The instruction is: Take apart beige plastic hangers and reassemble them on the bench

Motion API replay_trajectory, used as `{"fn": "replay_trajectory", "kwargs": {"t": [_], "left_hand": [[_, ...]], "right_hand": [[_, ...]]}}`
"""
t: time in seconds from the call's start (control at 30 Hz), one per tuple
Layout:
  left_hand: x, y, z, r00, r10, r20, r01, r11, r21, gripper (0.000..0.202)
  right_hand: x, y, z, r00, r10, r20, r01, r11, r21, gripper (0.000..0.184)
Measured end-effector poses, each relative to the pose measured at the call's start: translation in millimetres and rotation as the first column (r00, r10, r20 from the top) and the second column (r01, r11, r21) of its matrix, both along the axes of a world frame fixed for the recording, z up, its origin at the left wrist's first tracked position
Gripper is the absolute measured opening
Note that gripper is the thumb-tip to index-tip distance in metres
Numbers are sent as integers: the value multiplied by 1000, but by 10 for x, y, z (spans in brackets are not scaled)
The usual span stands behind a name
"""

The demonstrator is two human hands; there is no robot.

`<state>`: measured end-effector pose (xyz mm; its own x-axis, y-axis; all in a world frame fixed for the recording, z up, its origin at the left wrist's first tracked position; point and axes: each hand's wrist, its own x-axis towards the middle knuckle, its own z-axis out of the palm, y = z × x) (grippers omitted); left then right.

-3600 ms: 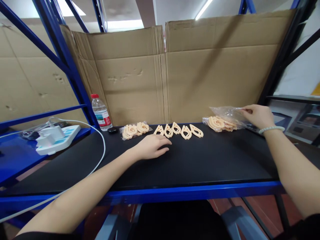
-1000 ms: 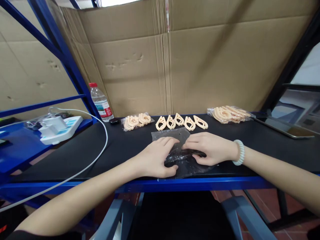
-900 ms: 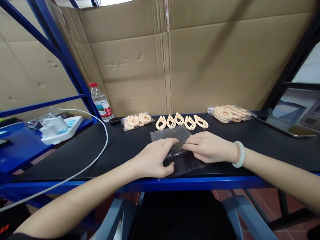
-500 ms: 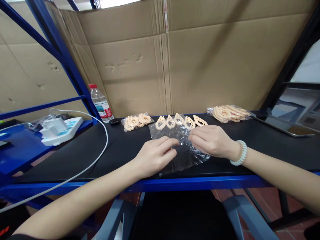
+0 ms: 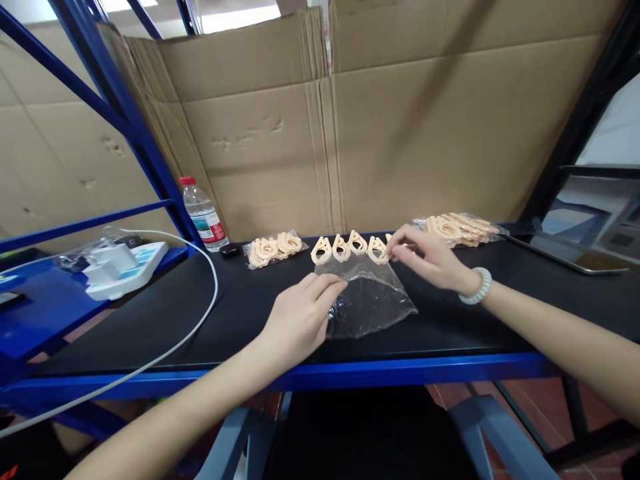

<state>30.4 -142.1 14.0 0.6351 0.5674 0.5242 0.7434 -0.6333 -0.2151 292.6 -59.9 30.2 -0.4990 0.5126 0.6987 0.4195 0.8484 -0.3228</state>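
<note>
My left hand point(image 5: 305, 313) pinches the edge of a clear plastic bag point(image 5: 373, 307) between thumb and fingers. The bag lies mostly flat on the black table top, its mouth edge toward the back. Behind it stands a row of several peach-coloured, teardrop-shaped clips point(image 5: 357, 243), each with a round opening. My right hand point(image 5: 430, 259) hovers at the right end of this row, thumb and fingers apart. Its fingertips are beside the rightmost clip point(image 5: 389, 237), which they largely cover; whether they touch it is unclear.
Filled bags of similar clips lie at the back left point(image 5: 276, 249) and back right point(image 5: 457, 229). A water bottle point(image 5: 204, 217) stands by a small black object point(image 5: 230, 251). A white cable point(image 5: 213, 300) loops across the left side near a power strip point(image 5: 133, 270). A tablet point(image 5: 570, 253) rests at right.
My right hand has let go of the plastic bag and moved up to the row of clips. The bag now lies flatter, held by my left hand alone. The view has tilted slightly.
</note>
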Motion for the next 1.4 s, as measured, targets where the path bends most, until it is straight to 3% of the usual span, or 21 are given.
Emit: {"fn": "replay_trajectory", "kwargs": {"t": [0.07, 0.17, 0.27, 0.37, 0.47, 0.67, 0.8, 0.93, 1.07, 1.2, 1.4], "left_hand": [[30, -63, -71, 999, 6, 43, -4, 999, -46, 52], [92, -129, -162, 988, 37, 150, -27, 997, -67, 53], [137, -137, -191, 978, 63, 196, -43, 993, -106, 50], [152, -119, -182, 976, 59, 211, -29, 989, -144, 43], [151, -108, -180, 973, 31, 227, 8, 985, -170, 40], [153, -109, -194, 970, 30, 242, 23, 977, -214, 36], [149, -115, -185, 970, 39, 241, 21, 969, -244, 33], [142, -123, -179, 973, 38, 230, 18, 971, -239, 32], [142, -112, -186, 975, 37, 219, 16, 972, -235, 32], [148, -96, -194, 976, 34, 217, 17, 973, -229, 33], [151, -104, -188, 976, 27, 217, 22, 975, -220, 32]], "right_hand": [[94, 159, 4, 979, -169, -117, 163, 985, -59, 17], [268, 437, -65, 961, -275, -32, 268, 953, -143, 15], [410, 640, -178, 946, -268, 181, 295, 944, -148, 18], [475, 754, -252, 909, -258, 327, 292, 955, -58, 27], [492, 901, -256, 898, -211, 387, 244, 969, -37, 34], [496, 1381, -230, 873, -106, 475, 206, 965, -163, 44], [536, 1472, -266, 832, -122, 542, 249, 954, -169, 44], [736, 1209, -240, 783, -189, 592, 288, 955, -75, 38], [1011, 683, -210, 745, -266, 612, 362, 931, -37, 40], [1192, 118, -237, 791, -327, 518, 389, 921, -13, 44], [1221, -530, -338, 850, -284, 444, 362, 927, -100, 42]]}}
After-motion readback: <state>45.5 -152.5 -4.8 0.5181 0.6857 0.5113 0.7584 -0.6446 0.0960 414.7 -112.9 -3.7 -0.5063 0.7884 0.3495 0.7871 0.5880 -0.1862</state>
